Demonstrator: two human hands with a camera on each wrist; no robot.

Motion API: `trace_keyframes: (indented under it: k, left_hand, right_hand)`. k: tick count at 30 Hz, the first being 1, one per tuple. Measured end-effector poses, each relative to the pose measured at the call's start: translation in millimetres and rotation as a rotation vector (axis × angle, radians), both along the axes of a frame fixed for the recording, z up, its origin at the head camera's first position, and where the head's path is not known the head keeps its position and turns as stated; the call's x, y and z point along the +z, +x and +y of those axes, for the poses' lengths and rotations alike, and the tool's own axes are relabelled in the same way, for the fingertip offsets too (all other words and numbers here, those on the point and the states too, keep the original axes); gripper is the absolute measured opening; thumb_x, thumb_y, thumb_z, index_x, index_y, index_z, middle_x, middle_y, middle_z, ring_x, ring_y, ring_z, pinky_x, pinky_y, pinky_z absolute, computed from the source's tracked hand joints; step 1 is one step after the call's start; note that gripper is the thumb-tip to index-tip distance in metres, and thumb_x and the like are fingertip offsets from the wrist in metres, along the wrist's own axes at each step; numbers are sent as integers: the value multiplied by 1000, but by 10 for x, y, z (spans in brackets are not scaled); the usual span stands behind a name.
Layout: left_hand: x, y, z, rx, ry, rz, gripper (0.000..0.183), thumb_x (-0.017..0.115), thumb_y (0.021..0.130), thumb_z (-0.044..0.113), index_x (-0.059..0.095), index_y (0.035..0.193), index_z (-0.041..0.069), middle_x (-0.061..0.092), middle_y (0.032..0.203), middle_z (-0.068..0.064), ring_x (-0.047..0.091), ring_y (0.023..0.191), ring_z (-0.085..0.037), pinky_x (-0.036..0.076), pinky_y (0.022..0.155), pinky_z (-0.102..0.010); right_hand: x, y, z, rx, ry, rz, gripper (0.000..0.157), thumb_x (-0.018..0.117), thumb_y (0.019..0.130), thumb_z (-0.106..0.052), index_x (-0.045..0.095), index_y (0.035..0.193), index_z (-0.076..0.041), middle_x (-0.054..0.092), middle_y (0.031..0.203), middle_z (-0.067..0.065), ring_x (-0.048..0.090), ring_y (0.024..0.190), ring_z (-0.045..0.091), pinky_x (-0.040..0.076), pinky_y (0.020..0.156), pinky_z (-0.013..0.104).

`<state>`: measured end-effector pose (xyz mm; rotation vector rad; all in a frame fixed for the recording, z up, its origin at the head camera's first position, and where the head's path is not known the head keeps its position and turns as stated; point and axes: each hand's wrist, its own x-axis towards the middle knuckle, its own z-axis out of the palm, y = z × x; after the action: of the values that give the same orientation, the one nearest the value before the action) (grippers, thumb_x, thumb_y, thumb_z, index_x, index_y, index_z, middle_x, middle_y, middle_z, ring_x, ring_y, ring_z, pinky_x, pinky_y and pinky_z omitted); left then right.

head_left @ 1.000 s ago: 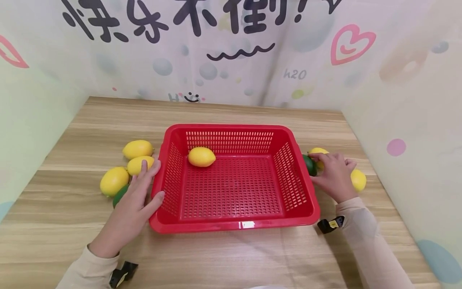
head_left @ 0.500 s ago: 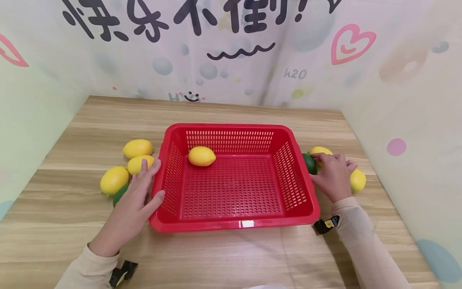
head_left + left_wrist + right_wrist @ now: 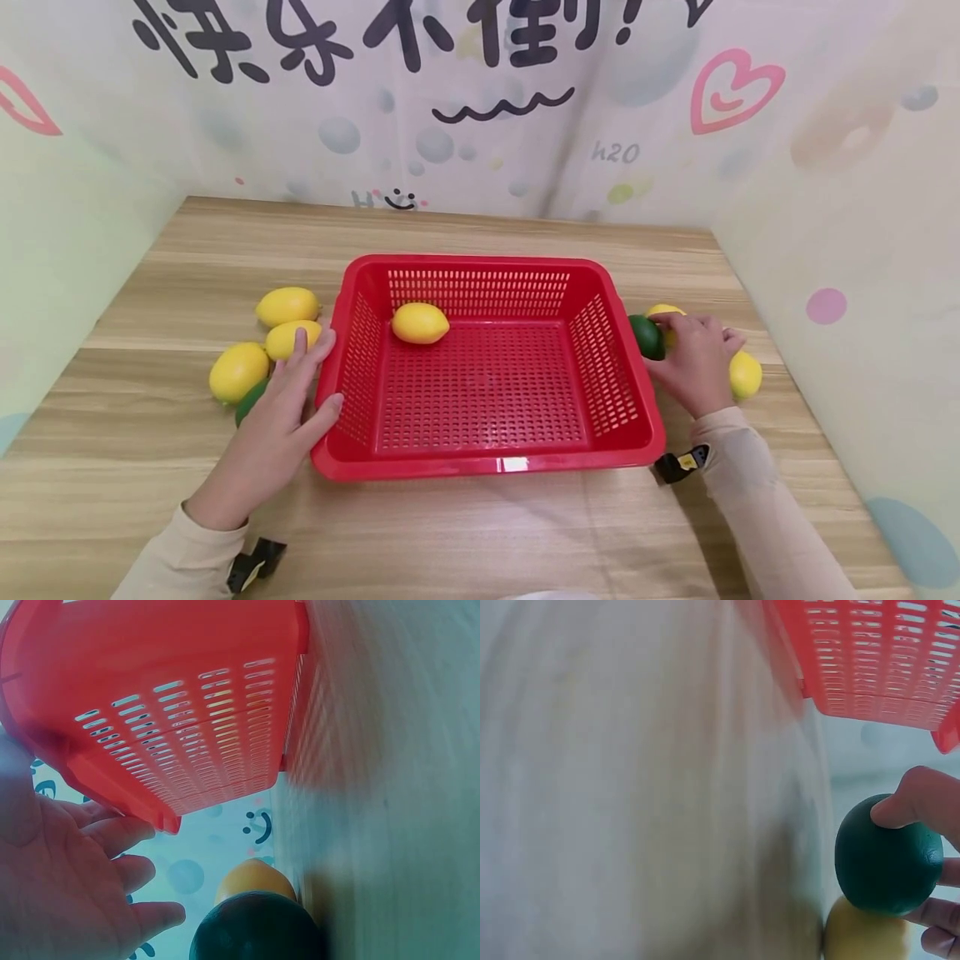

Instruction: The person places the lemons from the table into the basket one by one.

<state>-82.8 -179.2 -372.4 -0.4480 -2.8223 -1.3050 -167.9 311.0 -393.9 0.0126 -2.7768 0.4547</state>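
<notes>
My right hand (image 3: pixel 693 362) pinches a dark green lime (image 3: pixel 646 337) just outside the right side of the red basket (image 3: pixel 480 465). In the right wrist view, the thumb presses on the lime (image 3: pixel 885 859) and fingers lie behind it. My left hand (image 3: pixel 277 433) rests at the basket's left rim, fingers loosely extended and thumb over the edge. In the left wrist view its fingertips touch the rim's underside. One yellow lemon (image 3: pixel 421 323) lies in the basket's back left corner.
Left of the basket lie several lemons (image 3: pixel 238 372) and a green fruit (image 3: pixel 251 403) partly hidden by my hand. More lemons (image 3: pixel 745 374) lie to the right, partly behind my right hand. A printed wall (image 3: pixel 480 158) closes off the table's back.
The green lime has come up slightly with my right hand, and more of it shows beside the basket's rim. My left hand and the basket keep their places.
</notes>
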Motion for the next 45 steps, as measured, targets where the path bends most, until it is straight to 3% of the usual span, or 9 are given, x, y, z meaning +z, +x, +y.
trace_keyframes:
  k: [6,14,19,27,34,41,45]
  left_hand:
    - [13,-7,-3,3,3,-12,76,58,94,18,11,154,24,11,159,-4,-3,145,-26,12,109,-63]
    - [18,-4,-1,4,-18,-8,75,56,95,20,11,154,24,11,159,-7,-3,145,-26,13,109,-63]
    - [25,-3,0,3,-35,-5,74,55,95,20,11,154,23,12,158,-8,-3,145,-26,13,110,-62]
    - [38,-7,1,0,-47,-14,74,55,95,22,10,154,23,10,159,-8,-4,145,-26,14,109,-63]
    - [45,-19,-7,-8,-61,-23,73,54,96,23,9,154,24,8,159,-6,-4,145,-25,15,109,-63]
    - [54,-38,-20,-6,-75,-47,73,53,96,26,7,154,26,3,159,-4,-3,145,-26,27,99,-69]
    - [43,-41,-21,-8,-74,-51,71,51,97,26,7,154,27,1,159,-3,-4,145,-26,25,100,-69]
  right_hand:
    - [65,21,25,-5,-38,9,66,81,66,-50,64,113,-6,63,103,19,41,103,37,13,88,62]
    - [134,46,88,25,-74,48,57,82,69,-37,64,113,-6,64,105,18,41,103,38,10,91,66]
    - [191,28,128,42,-110,86,53,82,70,-35,66,112,-6,65,103,16,42,100,36,10,88,60]
    - [320,-2,154,47,-202,76,53,82,72,-35,66,114,-8,65,109,16,38,107,34,-6,98,66]
    - [428,-25,127,61,-232,103,55,83,71,-35,66,114,-7,64,107,15,44,106,32,1,95,65]
    - [548,-74,17,89,-242,133,51,85,69,-33,67,112,-11,66,102,11,46,100,25,6,91,59]
    - [613,-79,-24,90,-241,142,51,85,68,-29,67,112,-10,66,102,11,46,100,25,6,90,57]
